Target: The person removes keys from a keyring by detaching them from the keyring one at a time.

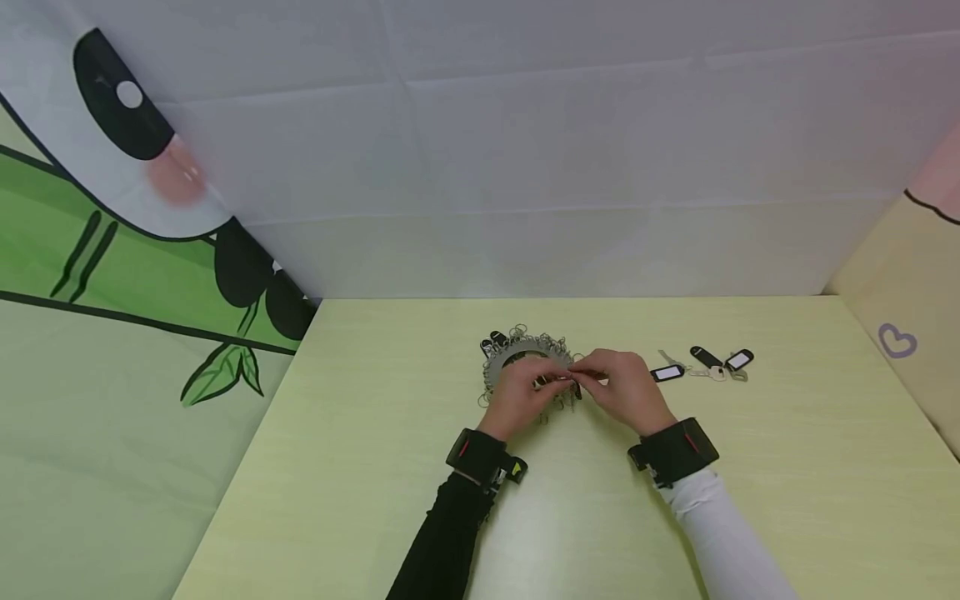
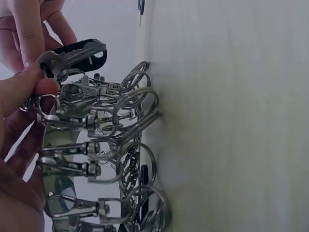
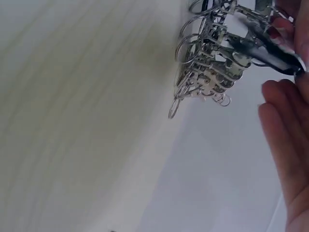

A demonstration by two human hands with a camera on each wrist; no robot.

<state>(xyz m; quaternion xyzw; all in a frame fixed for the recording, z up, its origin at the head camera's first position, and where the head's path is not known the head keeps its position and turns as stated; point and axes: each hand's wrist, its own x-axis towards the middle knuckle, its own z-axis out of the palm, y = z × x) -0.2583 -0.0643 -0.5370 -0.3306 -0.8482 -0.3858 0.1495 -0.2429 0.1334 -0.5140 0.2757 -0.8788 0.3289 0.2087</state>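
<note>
A round grey metal key holder (image 1: pixel 525 345), fringed with swivel clips and split rings (image 2: pixel 137 108), is on the table below my hands. My left hand (image 1: pixel 523 390) is at its near right side, thumb and forefinger pinching a small metal clip (image 2: pixel 48 102) on the rim. From the right, my right hand (image 1: pixel 621 385) meets it fingertip to fingertip and pinches the end of a black key tag (image 3: pixel 276 54). A silver key (image 2: pixel 77 55) lies along that tag, close over the clips. The fingers partly hide where tag and clip come together.
To the right lie a white-labelled black tag (image 1: pixel 667 372), another labelled tag (image 1: pixel 739 360), a plain black tag (image 1: pixel 705 357) and several keys (image 1: pixel 717 373). More black tags (image 1: pixel 497 338) hang at the holder's far left. A pale wall (image 1: pixel 562 250) stands behind the table (image 1: pixel 360 467).
</note>
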